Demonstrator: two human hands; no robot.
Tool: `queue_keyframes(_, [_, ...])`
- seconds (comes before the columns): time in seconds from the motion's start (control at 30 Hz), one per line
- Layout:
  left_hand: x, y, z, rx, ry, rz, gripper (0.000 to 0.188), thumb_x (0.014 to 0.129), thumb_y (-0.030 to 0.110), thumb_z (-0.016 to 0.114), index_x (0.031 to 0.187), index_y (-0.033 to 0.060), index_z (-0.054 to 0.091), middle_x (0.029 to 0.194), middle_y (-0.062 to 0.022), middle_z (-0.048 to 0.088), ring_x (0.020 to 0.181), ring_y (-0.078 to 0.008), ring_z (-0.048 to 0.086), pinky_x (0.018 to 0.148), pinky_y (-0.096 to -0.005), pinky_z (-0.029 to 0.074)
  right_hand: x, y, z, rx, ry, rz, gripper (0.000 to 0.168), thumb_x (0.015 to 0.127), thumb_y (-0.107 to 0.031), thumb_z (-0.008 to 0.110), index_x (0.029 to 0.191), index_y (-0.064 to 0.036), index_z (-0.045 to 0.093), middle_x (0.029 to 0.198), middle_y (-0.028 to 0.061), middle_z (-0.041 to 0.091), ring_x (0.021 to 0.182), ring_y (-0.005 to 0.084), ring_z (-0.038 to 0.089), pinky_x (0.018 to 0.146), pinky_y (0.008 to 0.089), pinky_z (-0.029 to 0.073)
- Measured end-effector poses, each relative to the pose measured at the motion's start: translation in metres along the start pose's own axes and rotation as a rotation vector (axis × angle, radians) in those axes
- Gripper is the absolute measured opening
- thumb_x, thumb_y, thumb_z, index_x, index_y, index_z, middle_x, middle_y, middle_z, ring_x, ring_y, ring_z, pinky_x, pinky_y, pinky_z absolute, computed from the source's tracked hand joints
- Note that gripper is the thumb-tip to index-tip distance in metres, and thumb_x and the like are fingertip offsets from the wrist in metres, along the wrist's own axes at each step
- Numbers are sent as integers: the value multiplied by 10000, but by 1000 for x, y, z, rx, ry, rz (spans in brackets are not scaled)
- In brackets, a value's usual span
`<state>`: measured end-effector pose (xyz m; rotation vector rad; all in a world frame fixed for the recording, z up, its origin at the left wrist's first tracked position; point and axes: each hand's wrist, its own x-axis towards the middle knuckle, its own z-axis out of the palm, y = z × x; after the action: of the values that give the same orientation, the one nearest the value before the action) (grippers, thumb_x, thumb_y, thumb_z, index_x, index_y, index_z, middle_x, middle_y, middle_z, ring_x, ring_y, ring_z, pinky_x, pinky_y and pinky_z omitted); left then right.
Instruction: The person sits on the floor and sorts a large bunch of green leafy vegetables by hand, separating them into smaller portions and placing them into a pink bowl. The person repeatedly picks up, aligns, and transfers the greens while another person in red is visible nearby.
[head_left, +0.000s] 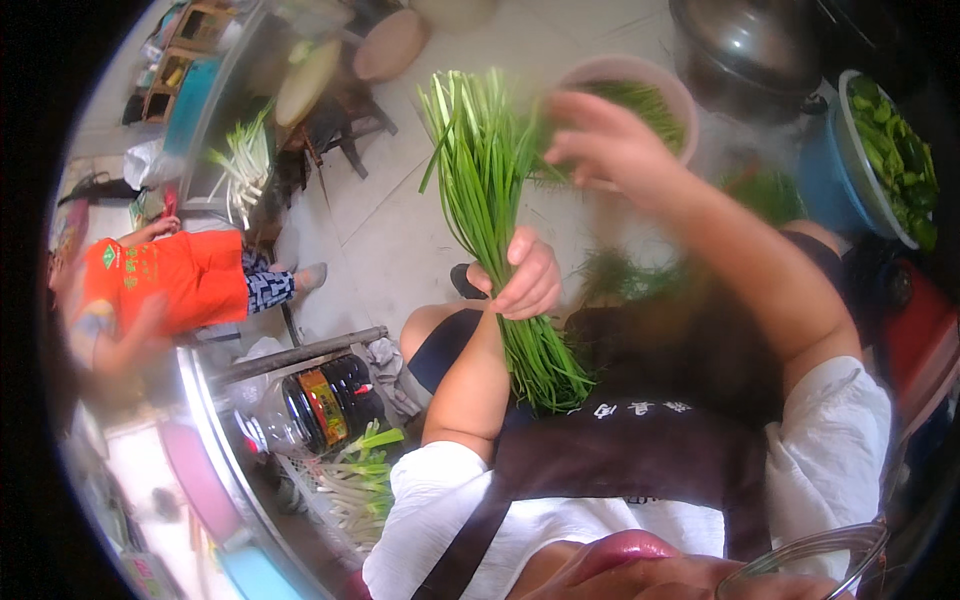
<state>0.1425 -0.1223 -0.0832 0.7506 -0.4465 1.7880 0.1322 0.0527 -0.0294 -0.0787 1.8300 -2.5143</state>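
A thick bunch of long green Chinese chives (480, 180) stands upright in my left hand (529, 277), whose fingers are wrapped round its lower middle. Its pale cut ends point up and away from me, and the leafy tips hang over my dark apron. My right hand (600, 139) is blurred, raised to the right of the bunch with the fingers spread, and nothing shows in it. Behind that hand a pink basin (690, 112) on the floor holds more green stalks. Loose greens (622, 274) lie low in front of my lap, partly blurred.
At the right, a blue tub (836, 165) carries a bowl of green peppers (892, 150), near a large lidded pot (750, 52). At the left are a co-worker in an orange apron (180, 281), a large bottle of dark liquid (319, 401) and a crate of spring onions (352, 480).
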Motion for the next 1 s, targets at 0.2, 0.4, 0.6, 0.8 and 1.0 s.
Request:
queue_keyframes(0.2, [7, -6, -8, -88, 37, -23, 338, 735, -18, 574, 1052, -57, 460, 627, -159, 567, 374, -147, 487, 336, -224, 415, 16, -1, -21, -130, -25, 195, 206, 791, -84, 619, 964, 26, 641, 712, 48, 627, 566, 71, 526, 504, 214, 424])
queue_keyframes(0.4, [7, -7, -8, -110, 28, -43, 211, 761, -5, 595, 934, -55, 485, 604, -153, 570, 369, -143, 477, 330, -228, 393, 60, -17, -106, -478, 535, -273, 205, 764, -155, 614, 891, -2, 663, 645, 51, 632, 557, 107, 572, 543, 274, 466])
queue_keyframes(0.6, [8, -4, -4, -75, 42, -70, 196, 796, 28, 600, 935, -50, 485, 602, -144, 566, 367, -147, 477, 326, -232, 385, 30, -13, -69, -835, -147, -302, 259, 731, -180, 666, 906, 11, 650, 750, 121, 650, 618, 170, 597, 611, 302, 472])
queue_keyframes(0.8, [11, -7, -6, -99, 21, -117, 226, 757, 4, 579, 949, -59, 477, 606, -147, 564, 358, -159, 466, 321, -242, 371, 40, -17, -40, -143, -161, 13, 206, 810, -186, 630, 920, -11, 633, 684, 13, 568, 527, 55, 470, 469, 184, 357])
queue_keyframes(1.0, [0, -8, -9, -129, 16, -70, 203, 758, 4, 577, 924, -63, 481, 571, -142, 550, 348, -162, 451, 324, -248, 366, 51, -23, -69, 488, -201, 13, 209, 829, -207, 616, 832, 2, 621, 639, -13, 515, 482, 42, 391, 420, 178, 275])
